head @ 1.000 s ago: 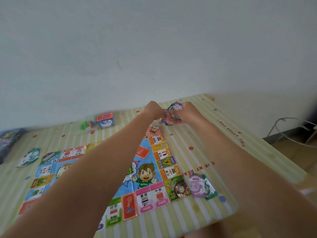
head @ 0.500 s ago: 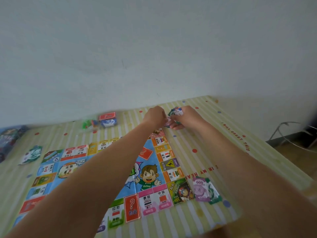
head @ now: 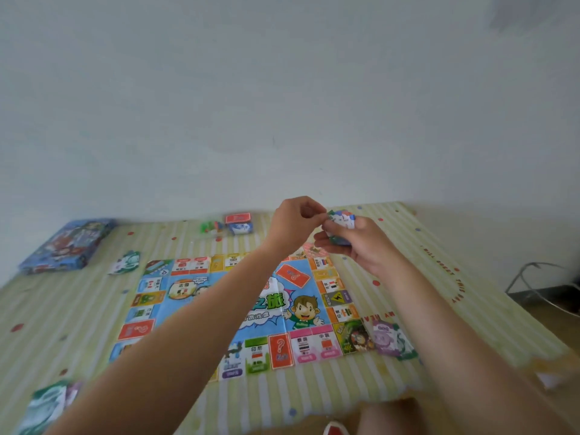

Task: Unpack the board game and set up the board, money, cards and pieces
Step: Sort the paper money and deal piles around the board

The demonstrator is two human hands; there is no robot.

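Holding a small stack of play money (head: 342,221) above the far right corner of the board (head: 238,312), right hand (head: 361,243) grips it from below, left hand (head: 293,224) pinches its top edge. Board lies flat on the striped desk (head: 408,277); more money piles at near right (head: 392,339), near left (head: 50,403), far left (head: 125,262). Game box (head: 67,244) far left, card decks (head: 239,223) far centre.

Bare striped table (head: 408,265) right of the board (head: 238,309) lies free; card decks (head: 239,223) crowd the far edge.

Pale wall (head: 282,89) behind striped tablecloth (head: 392,271); perhaps metal chair frame (head: 533,277) right.
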